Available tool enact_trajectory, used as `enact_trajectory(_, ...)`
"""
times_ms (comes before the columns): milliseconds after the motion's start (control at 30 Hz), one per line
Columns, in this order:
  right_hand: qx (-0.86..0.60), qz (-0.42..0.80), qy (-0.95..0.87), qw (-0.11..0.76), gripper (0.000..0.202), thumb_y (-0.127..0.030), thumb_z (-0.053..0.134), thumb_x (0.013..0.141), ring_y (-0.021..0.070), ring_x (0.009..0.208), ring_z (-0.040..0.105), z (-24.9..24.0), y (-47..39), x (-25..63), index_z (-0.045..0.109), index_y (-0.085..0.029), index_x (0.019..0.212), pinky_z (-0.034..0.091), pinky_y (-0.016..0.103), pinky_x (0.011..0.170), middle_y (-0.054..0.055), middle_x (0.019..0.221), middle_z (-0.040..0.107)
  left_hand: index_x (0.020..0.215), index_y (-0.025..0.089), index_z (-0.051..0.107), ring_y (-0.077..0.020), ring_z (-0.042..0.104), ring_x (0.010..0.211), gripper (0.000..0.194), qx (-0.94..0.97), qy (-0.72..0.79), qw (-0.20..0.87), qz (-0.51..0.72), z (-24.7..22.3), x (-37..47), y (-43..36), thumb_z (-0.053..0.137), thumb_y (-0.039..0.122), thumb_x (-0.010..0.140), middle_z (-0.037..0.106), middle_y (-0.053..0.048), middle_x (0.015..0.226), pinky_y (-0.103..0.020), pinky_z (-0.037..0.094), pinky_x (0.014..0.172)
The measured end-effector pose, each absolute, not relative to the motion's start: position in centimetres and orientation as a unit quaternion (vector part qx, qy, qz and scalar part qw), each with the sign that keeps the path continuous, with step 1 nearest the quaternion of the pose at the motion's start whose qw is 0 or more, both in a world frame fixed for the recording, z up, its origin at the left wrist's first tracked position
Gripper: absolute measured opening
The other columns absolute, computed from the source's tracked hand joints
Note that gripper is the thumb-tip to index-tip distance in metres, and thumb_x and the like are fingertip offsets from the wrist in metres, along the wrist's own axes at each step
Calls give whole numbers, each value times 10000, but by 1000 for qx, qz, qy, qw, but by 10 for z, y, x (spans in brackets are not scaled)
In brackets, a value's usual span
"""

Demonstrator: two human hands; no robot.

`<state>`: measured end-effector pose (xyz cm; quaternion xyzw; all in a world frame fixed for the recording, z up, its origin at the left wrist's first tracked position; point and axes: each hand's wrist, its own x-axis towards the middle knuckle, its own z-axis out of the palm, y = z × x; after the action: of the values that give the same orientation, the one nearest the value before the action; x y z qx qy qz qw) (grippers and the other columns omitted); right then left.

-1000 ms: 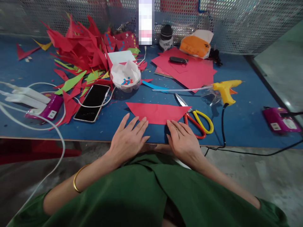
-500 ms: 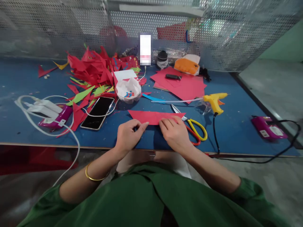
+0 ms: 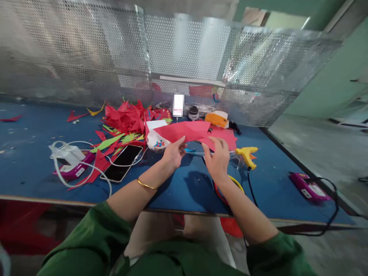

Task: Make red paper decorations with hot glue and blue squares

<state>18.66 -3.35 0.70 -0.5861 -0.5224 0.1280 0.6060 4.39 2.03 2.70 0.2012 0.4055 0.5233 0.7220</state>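
A strip of red paper (image 3: 184, 130) is raised above the table, its lower edge gripped by my left hand (image 3: 173, 154) with the fingers curled under it. Just below the paper's right part, my right hand (image 3: 217, 159) has thumb and fingers apart; whether a fingertip touches the paper I cannot tell. Under my right forearm lie scissors with red and yellow handles (image 3: 240, 183), their blades mostly hidden. Behind the raised strip are more red sheets (image 3: 227, 136) and a white-lined bowl (image 3: 156, 142) of small blue and red bits.
Red and green paper scraps (image 3: 125, 117) are heaped at the back left. A phone (image 3: 123, 163) and a purple power strip (image 3: 75, 168) with white cables lie left. To the right are a yellow glue gun (image 3: 247, 155) and another purple power strip (image 3: 309, 188). A perforated metal screen (image 3: 189, 50) stands behind.
The red paper has risen off the table, away from me, with my left hand on it. My right hand has lifted and its fingers have spread. The camera view has tilted upward.
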Motion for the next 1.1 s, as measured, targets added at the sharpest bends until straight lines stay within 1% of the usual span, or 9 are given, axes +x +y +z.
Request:
enact_trajectory(67,-565,260,-433,653,383,-508,753,726,264,995,643,2,-26,183,704,-172,904,511,409,847,122,986,738,728,156,620,-73,579,550,197,209,392,717,537,20,43,22,812,195,711,616,38,590,-189,409,527)
enact_trajectory(167,-536,362,-397,651,425,-564,793,610,225,746,688,-6,-14,176,668,-178,736,536,333,636,65,734,726,729,146,646,-85,578,534,232,229,376,721,535,10,43,19,853,181,631,629,27,585,-201,408,514)
enact_trajectory(267,-506,419,-343,672,423,-492,854,501,187,647,676,-11,-7,168,650,-189,714,511,287,553,31,700,724,731,138,684,-85,579,534,268,255,363,720,534,3,45,15,884,163,556,663,13,619,-205,401,511)
enact_trajectory(367,-483,436,-299,698,400,-400,879,458,143,571,630,-14,-6,164,652,-193,715,476,258,520,-3,660,712,719,130,711,-100,597,550,294,278,360,718,527,-3,49,12,908,184,507,695,-15,654,-216,409,516)
enact_trajectory(500,-457,439,-274,723,357,-305,890,444,114,558,602,-15,-8,163,668,-182,695,475,250,548,-17,656,715,761,123,747,-129,624,593,351,299,359,712,524,-7,53,10,925,245,484,738,-64,736,-233,427,534)
enact_trajectory(600,-452,437,-261,732,344,-276,892,451,105,558,607,-15,-9,165,694,-175,713,479,243,562,-31,644,713,734,127,740,-112,598,581,323,301,369,696,538,-8,53,9,919,254,497,729,-51,716,-221,408,527)
enact_trajectory(733,-458,429,-247,739,333,-294,897,479,108,555,623,-15,-7,170,707,-177,727,484,236,563,-50,604,697,683,129,714,-100,577,570,277,300,383,680,548,-9,53,12,904,239,514,689,-15,643,-213,392,526)
enact_trajectory(967,-469,427,-238,736,317,-372,883,533,148,550,666,-16,-6,173,669,-186,674,499,254,550,-26,591,706,726,118,711,-110,594,547,321,285,387,685,548,-8,51,16,901,228,492,696,-14,645,-228,416,531)
enact_trajectory(1100,-470,426,-232,737,323,-377,885,540,138,550,667,-14,-7,175,656,-192,673,498,235,541,-27,595,709,753,130,706,-122,621,567,305,272,379,682,563,-7,50,20,882,225,522,700,-10,643,-232,454,548)
